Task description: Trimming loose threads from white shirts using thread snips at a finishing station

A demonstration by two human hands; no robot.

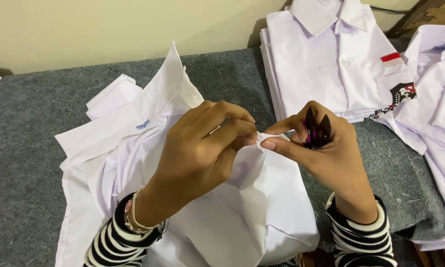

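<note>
- Grey felt covers the worktop (pixel 29 163), which runs back to a plain cream wall (pixel 84 29).
- A white shirt (pixel 262 207) lies loosely crumpled in the middle of the worktop, its collar (pixel 170 84) standing up toward the wall.
- The left hand (pixel 202 148) is closed in a pinch: thumb and fingertips grip a small raised fold of the shirt's cloth.
- The right hand (pixel 326 153) pinches the same fold from the other side with thumb and forefinger, so the two hands almost touch.
- The right hand's other fingers curl around a small black tool with pink marks (pixel 317 131); two dark points stick up from it. Its kind is hard to tell, perhaps thread snips.
- Both wrists wear black-and-white striped sleeves (pixel 361 237); beaded bracelets (pixel 131 217) circle the left wrist.
- The cloth looks thin, light and soft. It would probably sag and crease when lifted, so a pinch at a seam or edge seems the surest hold.
- A stack of folded white shirts (pixel 331 64) sits at the far right, the top one with a red-and-white patch and a dark badge.
- More white shirts (pixel 440 109) spread along the right edge.
</note>
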